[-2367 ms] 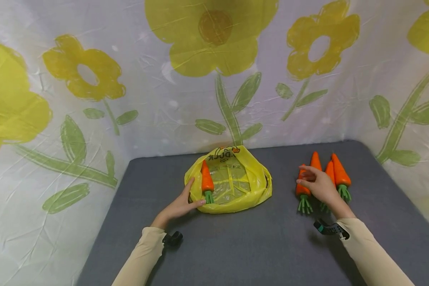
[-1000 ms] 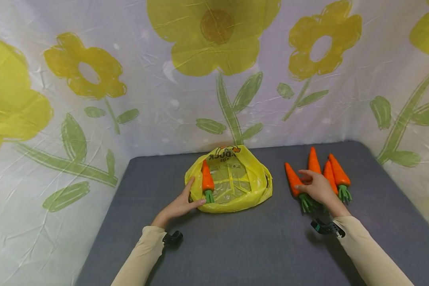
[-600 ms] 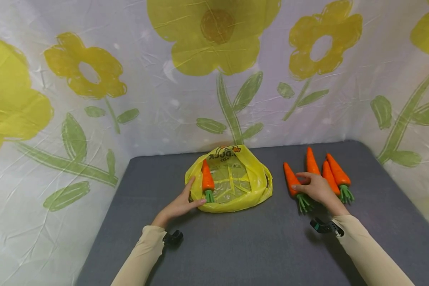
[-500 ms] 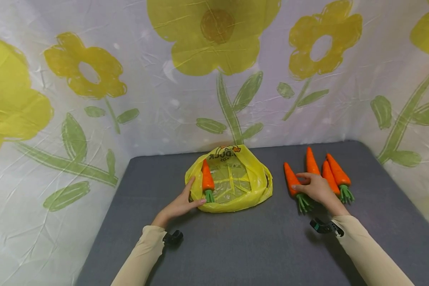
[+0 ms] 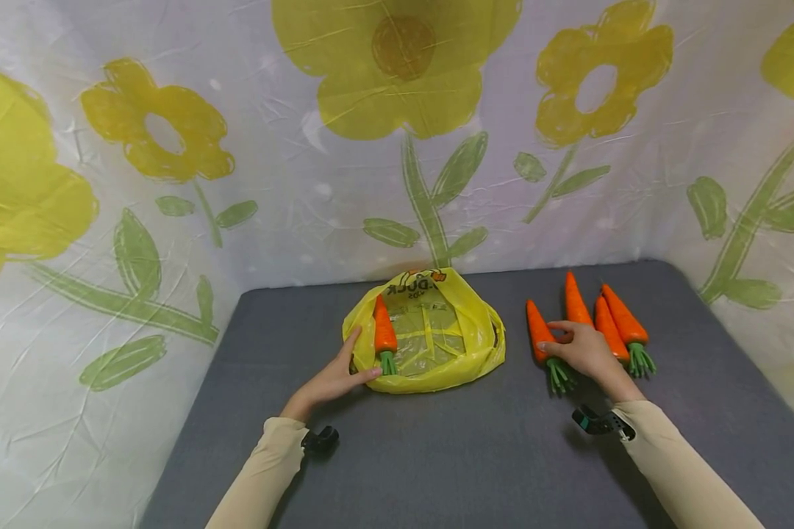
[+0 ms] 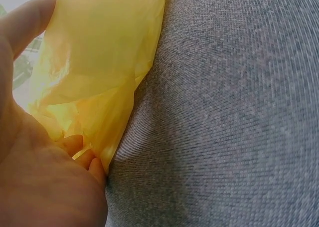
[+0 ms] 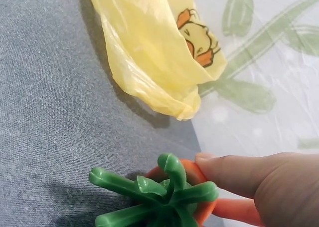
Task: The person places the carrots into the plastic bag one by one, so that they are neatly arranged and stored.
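Observation:
A yellow plastic bag (image 5: 479, 353) lies with its mouth spread wide, and inside it against the left wall rests a toy carrot (image 5: 384, 330) with a green top. My left hand (image 5: 334, 378) holds the bag's near-left edge; in the left wrist view its fingers (image 6: 82, 154) curl at the yellow film. Over to the right, my right hand (image 5: 585, 349) pinches another toy carrot (image 5: 538, 330) between thumb and fingers near its thick end. In the right wrist view that carrot's green top (image 7: 167, 202) points at the camera.
Beside my right hand lie three more toy carrots, one partly behind the hand (image 5: 574, 297), one in the middle (image 5: 610, 330) and one outermost (image 5: 625, 316). Grey cloth covers the table (image 5: 437, 455). A flower-printed curtain (image 5: 291, 206) stands along the back and sides.
The right hand has drawn its carrot slightly left, away from the others, and the carrot's tip has swung left. The neighbouring carrots have shifted a little. Left hand and bag stay put.

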The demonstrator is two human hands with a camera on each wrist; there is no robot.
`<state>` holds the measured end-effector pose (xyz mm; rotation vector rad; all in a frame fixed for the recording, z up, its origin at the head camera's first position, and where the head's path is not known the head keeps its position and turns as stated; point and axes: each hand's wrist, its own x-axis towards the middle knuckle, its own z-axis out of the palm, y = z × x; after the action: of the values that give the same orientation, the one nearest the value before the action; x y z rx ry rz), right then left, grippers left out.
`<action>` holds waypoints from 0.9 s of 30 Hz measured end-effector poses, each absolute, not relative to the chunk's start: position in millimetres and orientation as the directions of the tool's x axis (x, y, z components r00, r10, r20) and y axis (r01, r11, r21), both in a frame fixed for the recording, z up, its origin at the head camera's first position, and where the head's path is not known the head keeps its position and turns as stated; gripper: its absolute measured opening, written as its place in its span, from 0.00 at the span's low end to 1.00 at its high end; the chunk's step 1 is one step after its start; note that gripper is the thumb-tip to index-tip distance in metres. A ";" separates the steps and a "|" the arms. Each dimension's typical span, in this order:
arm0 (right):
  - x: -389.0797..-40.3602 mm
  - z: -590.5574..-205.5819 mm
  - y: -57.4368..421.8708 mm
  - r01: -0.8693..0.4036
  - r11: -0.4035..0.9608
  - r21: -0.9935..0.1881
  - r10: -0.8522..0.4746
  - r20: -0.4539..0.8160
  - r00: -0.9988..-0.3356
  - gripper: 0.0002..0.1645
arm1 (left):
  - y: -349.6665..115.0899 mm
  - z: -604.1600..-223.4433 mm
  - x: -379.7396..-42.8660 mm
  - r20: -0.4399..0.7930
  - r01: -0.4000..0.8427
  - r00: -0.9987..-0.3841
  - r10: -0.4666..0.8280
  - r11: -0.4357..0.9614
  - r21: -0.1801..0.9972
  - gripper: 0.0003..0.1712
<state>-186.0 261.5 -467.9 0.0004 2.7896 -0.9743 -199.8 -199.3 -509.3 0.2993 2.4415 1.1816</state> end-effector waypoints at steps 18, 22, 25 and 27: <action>-184.8 -467.2 260.3 0.093 0.710 -0.698 -0.061 -0.193 -0.979 0.41 | -198.0 -510.6 -199.5 -0.271 0.010 -0.890 0.366 0.611 0.791 0.60; -185.6 -461.1 258.1 0.113 0.661 -0.742 -0.066 -0.208 -0.976 0.43 | -198.0 -508.9 -199.0 -0.277 0.004 -0.888 0.366 0.609 0.793 0.59; -186.1 -454.6 255.3 0.131 0.630 -0.765 -0.075 -0.228 -0.971 0.46 | -197.1 -507.4 -198.5 -0.280 0.004 -0.887 0.367 0.613 0.790 0.59; -186.5 -451.3 253.0 0.139 0.626 -0.767 -0.079 -0.240 -0.968 0.47 | -196.4 -506.7 -198.2 -0.281 0.006 -0.887 0.368 0.616 0.788 0.59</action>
<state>-186.5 253.0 -451.3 0.0491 2.5999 -1.2582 -198.2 -196.4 -506.7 0.2965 2.4242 1.1802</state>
